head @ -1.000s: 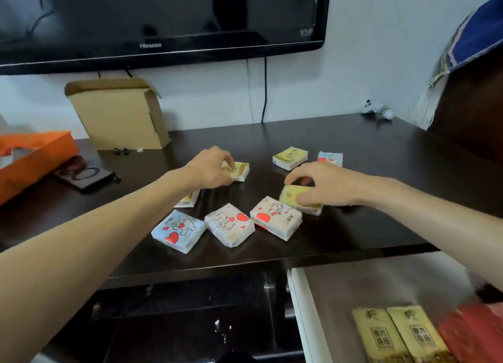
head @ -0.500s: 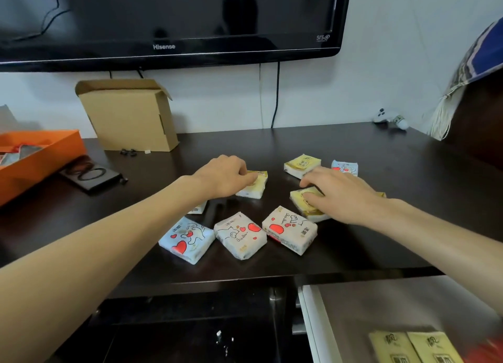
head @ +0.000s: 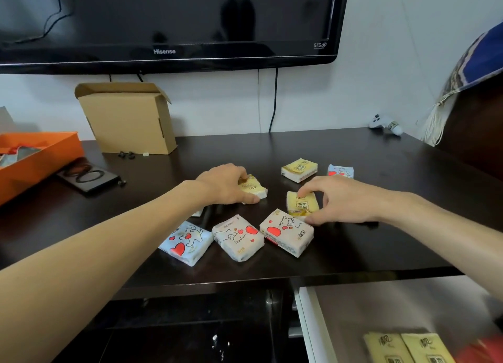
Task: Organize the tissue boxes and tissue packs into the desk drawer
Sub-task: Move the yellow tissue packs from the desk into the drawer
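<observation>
Head view. Left hand point(head: 227, 184) grasps a yellow tissue pack point(head: 253, 189); right hand point(head: 340, 199) closes on another yellow pack point(head: 301, 204). Both packs rest on the worktop point(head: 408, 199). Five more packs lie around them, and the open drawer point(head: 381, 308) holds only a few, so most work remains. A cardboard box point(head: 128, 117) stands well clear.

Soft, even indoor light; faint shadows under the packs on the dark desk point(head: 381, 199). The television screen point(head: 168, 11) shows dim reflections. Wide-angle distortion bends the edges; the open drawer point(head: 408, 322) at lower right looks blurred.
</observation>
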